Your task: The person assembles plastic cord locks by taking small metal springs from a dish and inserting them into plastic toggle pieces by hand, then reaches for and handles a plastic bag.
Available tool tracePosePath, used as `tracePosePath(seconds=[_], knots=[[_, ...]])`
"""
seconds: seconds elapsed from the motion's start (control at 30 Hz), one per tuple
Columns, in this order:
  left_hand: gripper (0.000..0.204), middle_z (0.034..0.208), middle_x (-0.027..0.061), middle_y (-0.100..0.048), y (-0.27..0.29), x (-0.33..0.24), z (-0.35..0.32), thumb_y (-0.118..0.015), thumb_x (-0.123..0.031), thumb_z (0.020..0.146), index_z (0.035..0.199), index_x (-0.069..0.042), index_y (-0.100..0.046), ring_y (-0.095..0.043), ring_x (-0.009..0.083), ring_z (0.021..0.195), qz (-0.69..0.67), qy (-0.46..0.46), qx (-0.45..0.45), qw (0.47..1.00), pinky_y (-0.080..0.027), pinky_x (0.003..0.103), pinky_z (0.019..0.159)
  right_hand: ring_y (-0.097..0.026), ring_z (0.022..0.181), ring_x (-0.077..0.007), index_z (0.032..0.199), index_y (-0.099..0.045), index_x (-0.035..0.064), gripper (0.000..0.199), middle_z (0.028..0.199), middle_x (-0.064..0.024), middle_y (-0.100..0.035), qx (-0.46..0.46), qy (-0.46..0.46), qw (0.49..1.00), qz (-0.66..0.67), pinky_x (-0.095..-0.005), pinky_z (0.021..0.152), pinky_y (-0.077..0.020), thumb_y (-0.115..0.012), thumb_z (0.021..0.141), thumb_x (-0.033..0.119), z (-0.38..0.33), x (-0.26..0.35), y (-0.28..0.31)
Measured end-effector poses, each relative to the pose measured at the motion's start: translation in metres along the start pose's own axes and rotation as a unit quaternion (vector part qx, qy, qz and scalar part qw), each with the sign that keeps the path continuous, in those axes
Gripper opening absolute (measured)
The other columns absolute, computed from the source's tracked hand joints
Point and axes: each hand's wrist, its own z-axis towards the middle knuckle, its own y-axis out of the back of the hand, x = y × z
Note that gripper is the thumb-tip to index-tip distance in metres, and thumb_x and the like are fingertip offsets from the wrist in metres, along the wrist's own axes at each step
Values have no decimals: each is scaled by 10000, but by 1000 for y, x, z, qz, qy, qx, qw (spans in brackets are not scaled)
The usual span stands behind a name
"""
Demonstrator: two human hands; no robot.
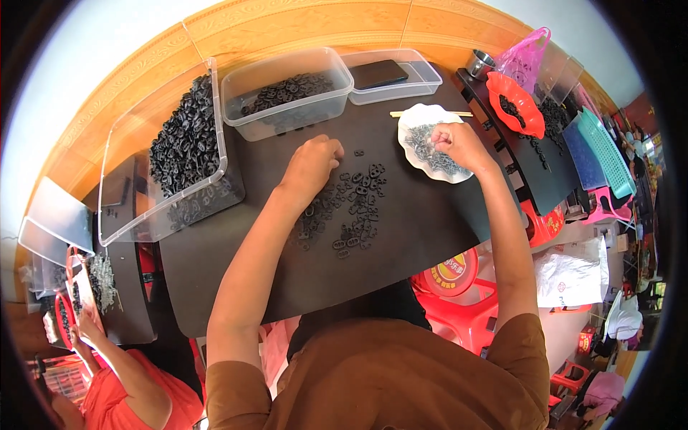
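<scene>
Small black plastic parts (pixel 360 188) with oval holes lie loose over the middle of the dark table (pixel 423 236). At their far left edge is my left hand (pixel 313 166), its fingers curled together just above the tabletop; anything inside them is hidden. A single black part (pixel 359 153) lies just right of those fingers. Over on the right, my right hand (pixel 461 145) is above a white wavy-rimmed dish (pixel 411 117), thumb and fingers pinched. Many small clear-grey pieces (pixel 423 143) fill the dish. Whatever the pinch holds is too small to make out.
A large clear bin (pixel 233 188) of black parts stands at left, with a second tub (pixel 287 127) behind. Another clear container (pixel 398 90) holds a dark flat object (pixel 380 74). Chopsticks (pixel 459 114) lie behind the dish. A person in red (pixel 136 390) works at lower left.
</scene>
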Motion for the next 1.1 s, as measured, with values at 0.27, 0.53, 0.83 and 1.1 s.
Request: tracePosePath(seconds=[0.27, 0.53, 0.83, 1.1], knots=[[63, 796, -8, -628, 21, -19, -20, -684, -25, 820, 876, -7, -661, -542, 51, 710, -256, 106, -55, 959, -443, 210, 655, -546, 601, -162, 906, -609, -38, 109, 707, -97, -588, -52, 63, 996, 28, -320, 591, -448, -598, 798, -51, -8, -1, 4], [63, 769, -16, -630, 17, -15, -42, -662, -59, 862, 912, -21, -657, -550, 44, 714, -385, 140, -59, 910, -456, 210, 668, -543, 625, -144, 918, -600, -17, 116, 762, -74, -586, -3, -4, 997, 79, -299, 593, -465, -507, 852, -36, -8, -5, 12], [75, 809, -7, -633, 16, -17, -44, -647, -60, 878, 939, -17, -645, -568, 57, 761, -444, 142, -52, 883, -473, 218, 712, -492, 616, -107, 931, -548, 0, 102, 736, -29, -526, -8, -27, 989, 142, -267, 587, -446, -455, 890, -3, -13, -3, 10], [84, 829, 1, -636, 10, -21, -41, -642, -65, 887, 954, -15, -641, -576, 65, 774, -455, 143, -42, 878, -483, 228, 722, -496, 604, -100, 945, -560, 7, 135, 723, -32, -527, -39, -12, 985, 166, -266, 572, -445, -432, 901, 4, -16, -6, 6]])
